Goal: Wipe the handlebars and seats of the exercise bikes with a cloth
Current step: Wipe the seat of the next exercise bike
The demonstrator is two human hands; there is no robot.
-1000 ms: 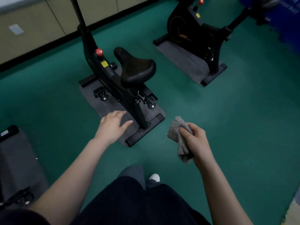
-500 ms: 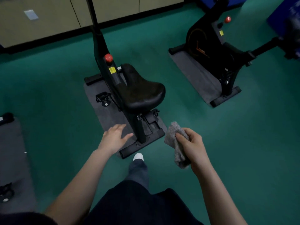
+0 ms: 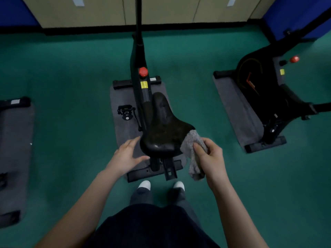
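A black exercise bike [image 3: 138,56] stands straight ahead on a grey mat [image 3: 123,133]. Its black seat [image 3: 164,129] is just in front of me, nose pointing away. My right hand [image 3: 209,156] is shut on a grey cloth [image 3: 194,149], whose upper end touches the seat's right rear edge. My left hand [image 3: 127,155] is open, fingers spread, at the seat's left rear edge. The handlebars are out of view above the frame.
A second black bike [image 3: 265,86] stands on its own mat at the right. Another mat [image 3: 14,140] with bike parts lies at the left edge. Beige cabinets [image 3: 107,9] line the far wall. Green floor lies between the bikes. My white shoes [image 3: 145,185] stand behind the bike's rear foot.
I have stepped up behind the bike, so it now stands centred and closer. Both hands rose to the seat; the cloth now touches its right rear edge.
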